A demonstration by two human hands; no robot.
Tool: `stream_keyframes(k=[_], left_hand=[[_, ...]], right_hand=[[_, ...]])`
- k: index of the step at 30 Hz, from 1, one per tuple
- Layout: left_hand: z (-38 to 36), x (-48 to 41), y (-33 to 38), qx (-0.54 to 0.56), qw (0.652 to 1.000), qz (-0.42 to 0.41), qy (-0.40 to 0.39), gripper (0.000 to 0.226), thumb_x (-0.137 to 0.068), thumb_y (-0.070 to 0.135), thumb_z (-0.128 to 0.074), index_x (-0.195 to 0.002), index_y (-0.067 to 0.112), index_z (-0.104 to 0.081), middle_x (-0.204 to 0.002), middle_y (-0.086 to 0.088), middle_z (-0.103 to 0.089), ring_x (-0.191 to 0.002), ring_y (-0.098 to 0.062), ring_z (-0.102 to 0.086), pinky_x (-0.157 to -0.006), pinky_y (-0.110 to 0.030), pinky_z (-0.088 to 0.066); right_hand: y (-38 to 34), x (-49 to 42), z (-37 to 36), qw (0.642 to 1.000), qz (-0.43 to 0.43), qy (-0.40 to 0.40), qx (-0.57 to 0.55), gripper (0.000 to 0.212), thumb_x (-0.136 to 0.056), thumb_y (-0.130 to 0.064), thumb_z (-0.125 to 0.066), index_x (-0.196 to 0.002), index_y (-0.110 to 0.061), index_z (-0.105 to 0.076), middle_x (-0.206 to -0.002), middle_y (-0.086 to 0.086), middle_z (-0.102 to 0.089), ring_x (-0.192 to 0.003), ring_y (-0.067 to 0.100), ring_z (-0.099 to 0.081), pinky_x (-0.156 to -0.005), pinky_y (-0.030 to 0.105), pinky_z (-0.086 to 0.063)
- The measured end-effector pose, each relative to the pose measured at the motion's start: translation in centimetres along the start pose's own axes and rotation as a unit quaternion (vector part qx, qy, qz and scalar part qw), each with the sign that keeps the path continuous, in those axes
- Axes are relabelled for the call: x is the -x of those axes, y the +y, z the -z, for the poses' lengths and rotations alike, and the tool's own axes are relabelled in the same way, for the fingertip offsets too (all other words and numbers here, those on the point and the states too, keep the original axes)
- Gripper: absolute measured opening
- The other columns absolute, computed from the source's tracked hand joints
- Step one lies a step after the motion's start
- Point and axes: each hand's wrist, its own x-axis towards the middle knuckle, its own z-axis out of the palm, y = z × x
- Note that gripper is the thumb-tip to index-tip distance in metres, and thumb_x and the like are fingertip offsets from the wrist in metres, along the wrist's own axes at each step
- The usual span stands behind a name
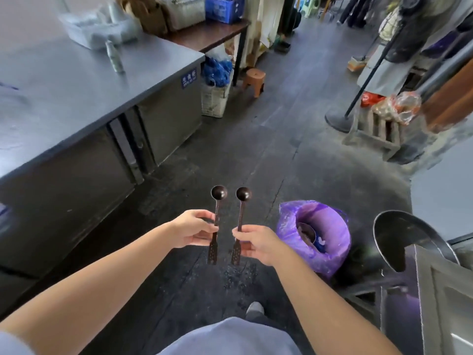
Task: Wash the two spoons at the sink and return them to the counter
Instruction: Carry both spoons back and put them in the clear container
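Note:
I hold two dark brown wooden spoons upright over the floor, side by side, bowls pointing away from me. My left hand [195,228] pinches the handle of the left spoon [217,201]. The right spoon [242,201] is gripped at mid-handle by my right hand [256,243]. The two spoons are a small gap apart and do not touch. The steel counter [84,88] runs along my left. No sink basin is plainly in view.
A bin lined with a purple bag [316,237] stands just right of my right hand. A large metal wok [407,242] rests on a stand at the lower right. A bottle [115,57] and a plastic tub [94,26] sit on the counter. An orange stool [253,80] is further ahead.

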Motion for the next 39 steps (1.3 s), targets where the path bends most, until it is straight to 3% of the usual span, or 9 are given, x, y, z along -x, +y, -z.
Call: stream_keyframes(k=[7,13,25,29,39], left_hand=[[7.3,4.2,-3.4,0.075,0.993,-0.003,0.091,0.027,-0.082,-0.003,-0.073,-0.103,0.013,-0.065,-0.065,-0.001,-0.069,-0.060,-0.013,-0.069,-0.069,-0.037,-0.062],[12.5,6.2,-5.1,0.140,0.976,0.012,0.168,0.031,-0.080,-0.002,-0.075,-0.106,0.014,-0.067,-0.086,-0.009,-0.069,-0.073,-0.020,-0.070,-0.081,-0.043,-0.061],[23.5,4.6,-2.7,0.245,0.930,0.037,0.272,0.035,-0.079,-0.002,-0.076,-0.108,0.015,-0.067,-0.101,-0.014,-0.071,-0.084,-0.025,-0.071,-0.087,-0.046,-0.059],[27.6,3.5,-0.1,0.262,0.918,0.042,0.295,0.034,-0.081,-0.003,-0.075,-0.108,0.016,-0.066,-0.108,-0.015,-0.069,-0.094,-0.028,-0.070,-0.090,-0.047,-0.058],[35.3,0.6,4.6,0.280,0.902,0.036,0.328,0.037,-0.081,-0.002,-0.074,-0.110,0.018,-0.064,-0.110,-0.014,-0.068,-0.099,-0.029,-0.069,-0.090,-0.045,-0.058]], right_hand=[[-1.6,-2.4,-8.3,0.989,-0.020,-0.070,0.132,0.022,-0.083,-0.016,-0.078,-0.104,-0.012,-0.076,-0.075,-0.002,-0.068,-0.061,0.012,-0.059,-0.058,0.026,-0.049],[-3.3,-5.6,-14.2,0.974,-0.032,-0.125,0.188,0.014,-0.081,-0.018,-0.079,-0.094,-0.014,-0.079,-0.076,0.000,-0.070,-0.066,0.014,-0.061,-0.057,0.025,-0.052],[-10.8,-16.0,-25.6,0.937,-0.058,-0.194,0.285,0.027,-0.084,-0.020,-0.077,-0.110,-0.016,-0.072,-0.113,0.006,-0.069,-0.102,0.022,-0.066,-0.074,0.029,-0.056],[-14.5,-20.1,-29.4,0.927,-0.050,-0.210,0.306,0.026,-0.083,-0.020,-0.078,-0.108,-0.019,-0.072,-0.112,0.003,-0.069,-0.099,0.018,-0.067,-0.069,0.025,-0.056],[-20.0,-27.1,-36.0,0.902,-0.052,-0.244,0.351,0.014,-0.080,-0.020,-0.080,-0.093,-0.025,-0.078,-0.102,-0.001,-0.073,-0.093,0.017,-0.070,-0.059,0.023,-0.055]])
